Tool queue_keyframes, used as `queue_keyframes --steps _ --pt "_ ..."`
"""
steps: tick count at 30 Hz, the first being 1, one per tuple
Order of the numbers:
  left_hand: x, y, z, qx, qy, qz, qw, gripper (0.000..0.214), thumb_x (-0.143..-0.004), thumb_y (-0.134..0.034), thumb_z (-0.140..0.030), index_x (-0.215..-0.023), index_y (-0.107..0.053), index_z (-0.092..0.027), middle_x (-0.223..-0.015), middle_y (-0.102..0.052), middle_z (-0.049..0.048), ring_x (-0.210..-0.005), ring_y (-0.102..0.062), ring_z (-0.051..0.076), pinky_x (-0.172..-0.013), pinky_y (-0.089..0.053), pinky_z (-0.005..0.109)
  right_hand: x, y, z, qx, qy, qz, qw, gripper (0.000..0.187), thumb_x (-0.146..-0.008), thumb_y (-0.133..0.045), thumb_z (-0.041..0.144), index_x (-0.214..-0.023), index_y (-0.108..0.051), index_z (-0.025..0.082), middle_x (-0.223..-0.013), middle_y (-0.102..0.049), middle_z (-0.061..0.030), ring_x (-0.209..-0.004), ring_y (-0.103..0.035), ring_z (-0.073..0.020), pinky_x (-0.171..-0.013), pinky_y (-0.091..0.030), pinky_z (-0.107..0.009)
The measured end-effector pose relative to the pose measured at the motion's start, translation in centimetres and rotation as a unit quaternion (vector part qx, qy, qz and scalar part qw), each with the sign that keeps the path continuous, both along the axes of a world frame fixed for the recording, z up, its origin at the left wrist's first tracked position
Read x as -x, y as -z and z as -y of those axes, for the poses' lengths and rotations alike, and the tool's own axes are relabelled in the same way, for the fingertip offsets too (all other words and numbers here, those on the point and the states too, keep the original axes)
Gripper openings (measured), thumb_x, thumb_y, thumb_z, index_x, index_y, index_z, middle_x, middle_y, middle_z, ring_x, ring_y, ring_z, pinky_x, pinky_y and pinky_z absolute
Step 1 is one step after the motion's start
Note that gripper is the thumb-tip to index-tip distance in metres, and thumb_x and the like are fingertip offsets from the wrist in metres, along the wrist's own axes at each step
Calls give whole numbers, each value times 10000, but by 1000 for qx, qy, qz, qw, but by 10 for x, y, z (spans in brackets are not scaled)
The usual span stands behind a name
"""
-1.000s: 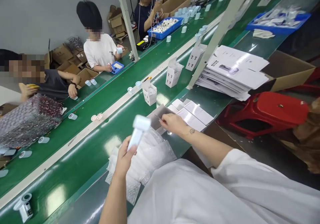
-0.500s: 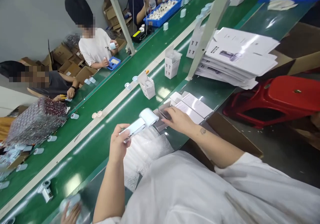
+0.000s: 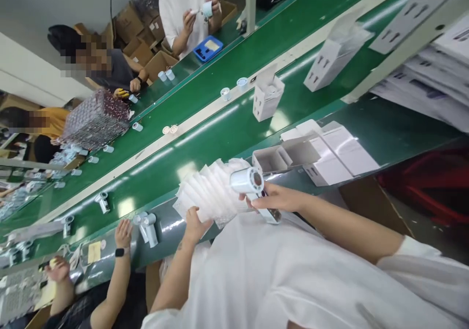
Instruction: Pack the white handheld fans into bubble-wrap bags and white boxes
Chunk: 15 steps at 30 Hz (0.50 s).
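A light-blue hair dryer [image 3: 246, 181] with a round barrel and shiny handle is in my right hand [image 3: 278, 197], whose fingers wrap round the handle. The barrel's round end faces right. Below and left of it, my left hand [image 3: 196, 226] is at the near edge of a fanned stack of white bubble-wrap bags [image 3: 208, 189]. Its fingers curl onto a bag, partly hidden. Beyond my right hand lie an open grey-lined box [image 3: 270, 160] and several white boxes [image 3: 339, 148].
An open white carton [image 3: 269, 99] and a taller one [image 3: 326, 62] stand on the green conveyor [image 3: 205, 136]. Flat printed cartons [image 3: 432, 75] are stacked at right. A co-worker's hand [image 3: 123, 232] is left, beside more dryers [image 3: 148, 229]. Other people sit across the belt.
The hair dryer has gone from my left hand to my right, which has left the grey-lined box. My left hand has moved down to the bags. The view has swung left.
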<state>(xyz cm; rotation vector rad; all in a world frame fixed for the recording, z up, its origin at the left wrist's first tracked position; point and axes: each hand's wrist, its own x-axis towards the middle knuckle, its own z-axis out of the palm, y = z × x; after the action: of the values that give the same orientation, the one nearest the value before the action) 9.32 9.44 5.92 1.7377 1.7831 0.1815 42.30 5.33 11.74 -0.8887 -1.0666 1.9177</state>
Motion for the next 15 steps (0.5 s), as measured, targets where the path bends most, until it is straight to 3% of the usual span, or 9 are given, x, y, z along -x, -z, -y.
queue_keyframes --steps 3,6,9,12,15 --pt "29 43 41 5 15 -127 992 749 -523 -810 -239 -1167 -435 -155 -1248 -425 149 -1242 -383 324 -1026 -337 475 13 0 -3 -9 -17 81 997 476 -773 -689 427 -1133 -524 164 -836 -582 -3 -719 -573 -145 -686 -473 -293" --pt "41 66 67 26 23 -133 991 419 -724 -646 -167 -1118 -502 -159 -1190 -496 130 -1199 -440 277 -1023 -352 435 34 1 -8 20 -38 105 994 476 -749 -705 426 -1086 -492 167 -828 -546 12 -730 -573 -143 -661 -473 -276" --pt "52 70 72 37 29 -99 994 187 -839 -473 -123 -968 -597 -177 -1049 -590 112 -1125 -508 243 -1019 -368 405 51 7 -13 82 -74 52 993 588 -682 -768 402 -1107 -410 206 -913 -560 13 -750 -594 -135 -656 -490 -263" --pt "61 68 67 26 21 -62 997 199 -811 -526 -133 -968 -637 -183 -1070 -623 122 -1119 -521 250 -1026 -367 398 69 15 -18 163 -135 -7 977 628 -623 -806 429 -1054 -405 211 -918 -592 0 -779 -632 -159 -638 -514 -269" --pt "65 64 60 14 -1 -21 1000 165 -774 -562 -138 -893 -669 -176 -999 -662 113 -1049 -562 247 -989 -396 392 90 24 -22 192 -158 -22 968 576 -579 -832 423 -953 -464 188 -891 -605 3 -751 -636 -146 -634 -535 -266"
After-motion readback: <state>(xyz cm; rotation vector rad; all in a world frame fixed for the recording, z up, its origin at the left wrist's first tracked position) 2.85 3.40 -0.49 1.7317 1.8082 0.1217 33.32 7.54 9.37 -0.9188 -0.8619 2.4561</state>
